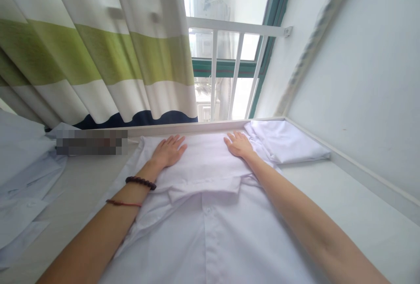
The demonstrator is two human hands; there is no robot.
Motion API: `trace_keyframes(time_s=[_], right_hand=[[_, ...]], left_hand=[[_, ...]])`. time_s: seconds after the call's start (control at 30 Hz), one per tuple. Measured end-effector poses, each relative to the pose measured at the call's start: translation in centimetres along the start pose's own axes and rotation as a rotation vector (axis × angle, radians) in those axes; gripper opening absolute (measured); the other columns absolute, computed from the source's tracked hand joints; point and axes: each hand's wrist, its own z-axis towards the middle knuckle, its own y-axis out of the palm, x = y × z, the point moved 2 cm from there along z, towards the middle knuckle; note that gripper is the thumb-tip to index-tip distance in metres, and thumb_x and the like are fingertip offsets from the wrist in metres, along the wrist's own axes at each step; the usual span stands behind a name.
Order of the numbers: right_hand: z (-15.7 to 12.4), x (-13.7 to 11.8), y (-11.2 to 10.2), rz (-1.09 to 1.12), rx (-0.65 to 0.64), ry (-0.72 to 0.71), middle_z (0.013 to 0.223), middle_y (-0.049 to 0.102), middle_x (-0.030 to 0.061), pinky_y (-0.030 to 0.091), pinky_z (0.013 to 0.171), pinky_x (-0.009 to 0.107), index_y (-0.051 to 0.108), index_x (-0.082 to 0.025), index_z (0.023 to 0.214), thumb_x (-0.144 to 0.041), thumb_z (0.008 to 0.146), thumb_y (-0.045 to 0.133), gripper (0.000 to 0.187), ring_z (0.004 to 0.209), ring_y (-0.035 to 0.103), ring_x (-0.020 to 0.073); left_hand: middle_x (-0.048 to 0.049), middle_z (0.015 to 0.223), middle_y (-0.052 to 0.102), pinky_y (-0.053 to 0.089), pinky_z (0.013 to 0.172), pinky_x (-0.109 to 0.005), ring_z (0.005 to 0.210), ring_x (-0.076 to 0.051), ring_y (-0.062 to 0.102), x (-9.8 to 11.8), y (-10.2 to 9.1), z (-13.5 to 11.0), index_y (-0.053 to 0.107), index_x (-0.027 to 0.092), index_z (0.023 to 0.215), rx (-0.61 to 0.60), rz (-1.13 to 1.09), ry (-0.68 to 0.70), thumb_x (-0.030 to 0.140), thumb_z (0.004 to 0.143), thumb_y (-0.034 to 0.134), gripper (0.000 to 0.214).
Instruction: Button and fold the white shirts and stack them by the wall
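A white button-front garment point(226, 231), like a shirt or coat, lies on the white surface before me, with a button below its collar. Its far part is folded over into a flat panel near the back edge. My left hand point(169, 150) rests flat on the left side of that panel, fingers spread. On the panel's right side lies my right hand point(239, 144), also flat with fingers apart. Neither hand grips the cloth. Dark beads point(141, 182) and a red cord point(124, 203) circle my left wrist and forearm.
A folded white garment point(288, 142) lies at the back right by the wall. More white clothes point(22, 183) are piled at the left, near a blurred-out patch. Behind the surface hang a striped curtain point(108, 56) and white window bars point(236, 52).
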Motion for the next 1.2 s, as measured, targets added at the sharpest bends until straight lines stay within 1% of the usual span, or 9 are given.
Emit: trace_keyframes(time_s=[0.17, 0.27, 0.4, 0.47, 0.57, 0.67, 0.8, 0.97, 1.2], right_hand=[[0.1, 1.8, 0.2, -0.013, 0.042, 0.124, 0.156, 0.014, 0.0162, 0.007, 0.115, 0.038, 0.024, -0.01, 0.149, -0.053, 0.095, 0.013, 0.07, 0.144, 0.01, 0.0261], [0.0, 1.9, 0.3, -0.039, 0.061, 0.199, 0.155, 0.011, 0.0217, 0.008, 0.115, 0.039, 0.017, 0.002, 0.148, -0.05, 0.095, 0.01, 0.075, 0.144, 0.009, 0.0288], [0.4, 0.8, -0.8, -0.092, 0.03, 0.216, 0.154, 0.01, 0.0243, 0.007, 0.115, 0.04, 0.017, 0.009, 0.145, -0.044, 0.095, 0.02, 0.073, 0.143, 0.009, 0.0308], [1.0, -0.7, -1.8, -0.111, -0.004, 0.172, 0.154, 0.012, 0.0243, 0.007, 0.115, 0.042, 0.023, 0.008, 0.145, -0.036, 0.094, 0.03, 0.067, 0.143, 0.01, 0.0318], [1.7, -4.0, -2.3, -0.103, -0.052, -0.008, 0.155, 0.021, 0.0142, 0.009, 0.115, 0.041, 0.033, -0.006, 0.145, -0.029, 0.093, 0.036, 0.057, 0.143, 0.015, 0.0268], [1.2, -6.7, -0.9, -0.067, -0.051, -0.166, 0.155, 0.025, 0.0061, 0.014, 0.114, 0.037, 0.032, -0.015, 0.146, -0.032, 0.096, 0.027, 0.053, 0.142, 0.019, 0.0207], [0.2, -7.4, 1.4, -0.021, 0.002, -0.173, 0.156, 0.02, 0.0053, 0.01, 0.115, 0.04, 0.024, -0.014, 0.149, -0.035, 0.098, 0.014, 0.056, 0.143, 0.015, 0.0222], [0.8, -4.2, 1.5, 0.014, 0.011, -0.046, 0.157, 0.018, 0.0084, 0.007, 0.115, 0.043, 0.025, -0.017, 0.149, -0.049, 0.096, 0.016, 0.063, 0.143, 0.014, 0.0253], [1.2, 0.1, 0.7, 0.012, 0.04, 0.106, 0.156, 0.016, 0.0139, 0.004, 0.115, 0.038, 0.025, -0.012, 0.149, -0.05, 0.094, 0.02, 0.067, 0.144, 0.011, 0.0235]], left_hand=[[-0.0097, 0.155, 0.024, 0.016, 0.115, -0.041, 0.142, -0.026, 0.02, -3.1, 0.3, -0.3, 0.028, 0.016, 0.148, 0.018, 0.054, -0.06, 0.051, 0.094, 0.017, 0.065], [-0.0115, 0.155, 0.023, 0.016, 0.115, -0.041, 0.142, -0.028, 0.02, -3.2, 0.4, -0.4, 0.027, 0.016, 0.149, 0.016, 0.069, -0.096, 0.053, 0.094, 0.018, 0.066], [-0.0156, 0.154, 0.024, 0.02, 0.112, -0.047, 0.141, -0.034, 0.021, -2.6, -1.0, 0.1, 0.026, 0.014, 0.149, -0.061, 0.083, -0.124, 0.047, 0.094, 0.025, 0.064], [-0.0188, 0.15, 0.031, 0.023, 0.11, -0.051, 0.137, -0.037, 0.027, -1.7, -2.1, 0.8, 0.034, 0.009, 0.145, -0.106, 0.077, -0.104, 0.043, 0.094, 0.029, 0.061], [-0.0158, 0.147, 0.038, 0.018, 0.112, -0.05, 0.135, -0.032, 0.033, 0.8, -2.8, 1.9, 0.044, 0.007, 0.137, -0.08, 0.059, 0.001, 0.035, 0.096, 0.026, 0.053], [-0.0105, 0.152, 0.03, 0.015, 0.115, -0.044, 0.139, -0.024, 0.026, 3.6, -1.7, 2.4, 0.034, 0.01, 0.144, -0.035, 0.038, 0.07, 0.03, 0.096, 0.023, 0.052], [-0.0055, 0.156, 0.021, 0.013, 0.116, -0.044, 0.143, -0.022, 0.019, 5.0, 0.6, 2.5, 0.024, 0.013, 0.148, -0.018, 0.018, 0.069, 0.037, 0.097, 0.018, 0.057], [-0.0025, 0.156, 0.02, 0.013, 0.117, -0.041, 0.143, -0.021, 0.018, 2.7, 0.7, 2.1, 0.022, 0.017, 0.15, -0.034, 0.02, 0.032, 0.05, 0.095, 0.017, 0.064], [-0.007, 0.156, 0.02, 0.013, 0.116, -0.039, 0.143, -0.023, 0.018, -2.3, 0.0, 1.2, 0.023, 0.013, 0.149, -0.021, 0.05, -0.108, 0.049, 0.095, 0.017, 0.066]])
